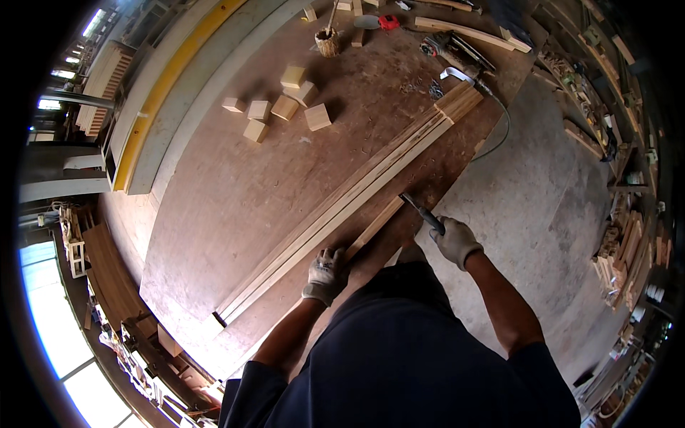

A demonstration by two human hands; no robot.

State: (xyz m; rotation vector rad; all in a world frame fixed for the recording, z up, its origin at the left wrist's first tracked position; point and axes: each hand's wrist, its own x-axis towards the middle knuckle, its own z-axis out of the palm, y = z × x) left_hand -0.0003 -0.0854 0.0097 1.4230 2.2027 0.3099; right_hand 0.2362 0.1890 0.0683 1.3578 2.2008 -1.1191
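My left hand (328, 275), in a pale work glove, is closed on a narrow wooden strip (376, 227) near the table's front edge. My right hand (457, 241), gloved too, grips the dark handle of a hammer (427, 215). The hammer's head is at the far right end of the strip; whether they touch I cannot tell. Just beyond, a bundle of long wooden battens (342, 207) lies diagonally across the table, with a short wooden piece (459, 102) at its far end.
Several wooden blocks (285, 108) sit on the brown tabletop (235, 185). At the back are a small pot with a stick (327, 43), a red tape measure (389, 22) and a power tool (457, 55). A cord (508, 125) hangs over the right edge. Scrap wood (624, 250) lines the far right.
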